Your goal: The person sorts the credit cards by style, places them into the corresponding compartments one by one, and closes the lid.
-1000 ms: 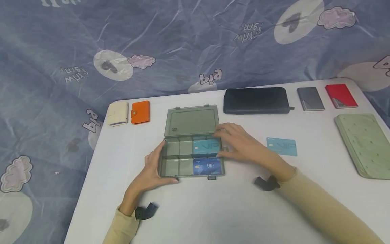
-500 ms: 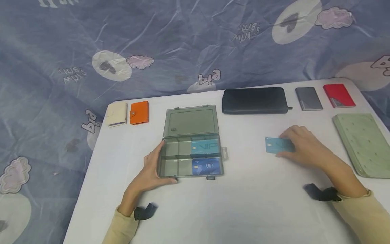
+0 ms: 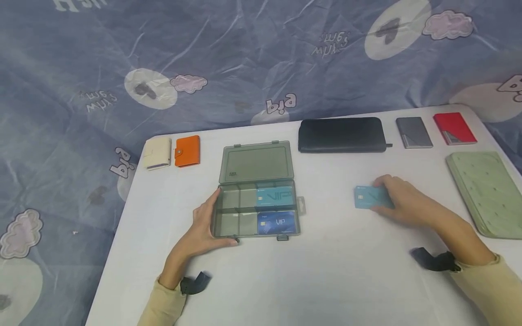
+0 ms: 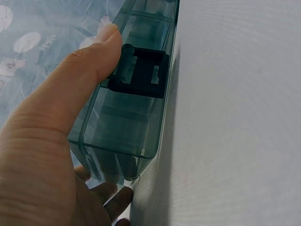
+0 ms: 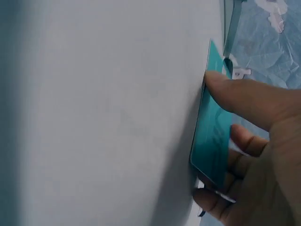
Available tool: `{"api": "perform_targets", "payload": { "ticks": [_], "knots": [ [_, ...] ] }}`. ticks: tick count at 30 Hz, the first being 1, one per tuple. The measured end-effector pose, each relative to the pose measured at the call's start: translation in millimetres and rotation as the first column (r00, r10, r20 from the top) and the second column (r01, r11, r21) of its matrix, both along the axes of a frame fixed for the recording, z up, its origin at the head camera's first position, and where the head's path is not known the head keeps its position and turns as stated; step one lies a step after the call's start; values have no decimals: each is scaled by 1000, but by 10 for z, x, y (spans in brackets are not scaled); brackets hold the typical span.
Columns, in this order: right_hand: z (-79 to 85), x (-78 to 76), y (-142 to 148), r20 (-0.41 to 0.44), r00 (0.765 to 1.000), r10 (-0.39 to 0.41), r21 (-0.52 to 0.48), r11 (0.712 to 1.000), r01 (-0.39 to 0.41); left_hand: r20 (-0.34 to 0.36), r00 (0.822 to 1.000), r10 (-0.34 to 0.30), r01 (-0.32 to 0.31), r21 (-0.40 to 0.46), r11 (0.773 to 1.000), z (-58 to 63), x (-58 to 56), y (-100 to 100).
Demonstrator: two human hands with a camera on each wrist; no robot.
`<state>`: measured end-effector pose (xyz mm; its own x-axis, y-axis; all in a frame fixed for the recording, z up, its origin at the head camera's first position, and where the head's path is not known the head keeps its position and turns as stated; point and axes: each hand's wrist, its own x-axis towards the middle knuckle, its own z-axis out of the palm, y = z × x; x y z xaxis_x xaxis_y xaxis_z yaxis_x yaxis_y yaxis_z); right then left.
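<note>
My left hand (image 3: 202, 224) grips the left end of a clear green compartment box (image 3: 228, 222), its thumb on the front latch (image 4: 141, 70) and its other fingers along the side. The hinged lid (image 3: 257, 161) lies back, away from me. Inside, on the right, a teal VIP card (image 3: 274, 196) rests behind a dark blue VIP card (image 3: 276, 222); the left compartments hold nothing. Right of the box, my right hand (image 3: 408, 201) pinches another teal card (image 3: 364, 197) by its edges, between thumb and fingers. In the right wrist view that card (image 5: 214, 127) casts a shadow on the white table.
Along the back of the table (image 3: 326, 271) lie a cream card holder (image 3: 157, 153), an orange card holder (image 3: 188, 151), a black zip wallet (image 3: 341, 135), a grey holder (image 3: 414, 132) and a red one (image 3: 454, 128). A pale green padded pouch (image 3: 487, 194) is at the right.
My right hand has left the right side of the box, moved right and taken hold of the loose teal card, which has shifted slightly. The left hand stays on the box.
</note>
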<state>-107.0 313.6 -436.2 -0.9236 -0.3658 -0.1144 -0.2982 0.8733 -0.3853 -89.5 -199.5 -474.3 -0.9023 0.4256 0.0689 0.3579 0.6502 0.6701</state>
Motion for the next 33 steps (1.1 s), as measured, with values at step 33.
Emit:
{"api": "perform_targets", "payload": {
  "ticks": [33],
  "knots": [
    [148,-620,-2094,-201,908,368,-231,883,-409,-10,1000,-11,12,13,1000,-2,-16,-8]
  ]
}}
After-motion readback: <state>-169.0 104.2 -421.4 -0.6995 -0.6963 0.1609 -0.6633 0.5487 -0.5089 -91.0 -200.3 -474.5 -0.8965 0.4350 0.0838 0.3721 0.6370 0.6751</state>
